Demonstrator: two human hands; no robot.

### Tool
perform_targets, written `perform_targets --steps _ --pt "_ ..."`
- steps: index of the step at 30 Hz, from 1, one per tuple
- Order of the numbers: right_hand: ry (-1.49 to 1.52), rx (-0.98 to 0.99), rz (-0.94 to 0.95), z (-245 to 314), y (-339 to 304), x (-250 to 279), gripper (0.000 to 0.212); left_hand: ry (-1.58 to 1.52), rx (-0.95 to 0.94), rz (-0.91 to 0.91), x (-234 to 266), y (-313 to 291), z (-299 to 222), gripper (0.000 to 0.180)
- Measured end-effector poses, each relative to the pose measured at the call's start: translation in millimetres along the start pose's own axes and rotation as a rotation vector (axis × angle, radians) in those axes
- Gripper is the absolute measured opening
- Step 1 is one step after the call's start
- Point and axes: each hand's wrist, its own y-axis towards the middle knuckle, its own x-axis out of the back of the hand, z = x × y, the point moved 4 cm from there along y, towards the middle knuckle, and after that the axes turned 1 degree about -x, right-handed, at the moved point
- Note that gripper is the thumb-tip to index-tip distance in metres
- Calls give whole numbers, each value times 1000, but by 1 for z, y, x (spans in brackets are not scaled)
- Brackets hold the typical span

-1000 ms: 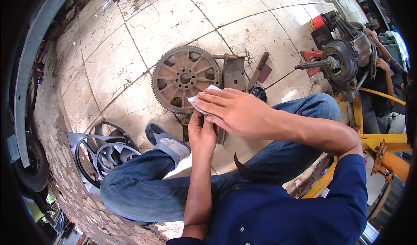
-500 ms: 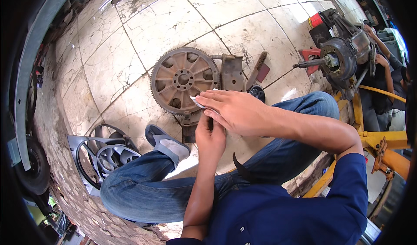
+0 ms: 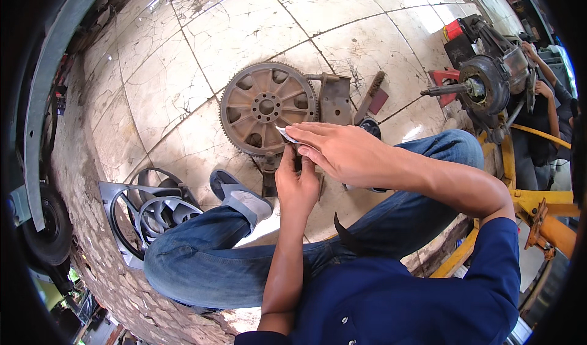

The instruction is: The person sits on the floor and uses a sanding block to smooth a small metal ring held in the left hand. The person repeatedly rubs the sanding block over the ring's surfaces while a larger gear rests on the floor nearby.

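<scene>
A rusty flywheel with a toothed rim and several spokes lies raised on metal supports in front of me. Over its near edge, my right hand presses a folded white piece of paper or cloth between closed fingers. Just below it, my left hand points upward, with thumb and fingers pinched together near the right fingertips. Whatever the left fingers grip is hidden by shadow and by the right hand.
Beside the flywheel are a metal bracket, a wire brush and a dark red pad. A fan in its shroud lies left. To the right stand a shafted hub assembly, a yellow frame and another person's arm.
The view has shifted slightly, so the whole scene sits a little further right. Both hands stay close together at the flywheel's near edge, the white piece still in the right fingers.
</scene>
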Motion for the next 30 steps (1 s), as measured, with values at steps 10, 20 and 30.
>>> perform_targets --steps 10,20,30 --pt "19 -13 10 3 0 5 43 47 -51 -18 4 3 -5 29" --pt "-40 -49 55 3 -1 2 42 -215 0 -26 -7 -2 -6 31" --pt "-84 22 -4 0 1 -3 42 -100 -58 -17 -11 -7 -5 31"
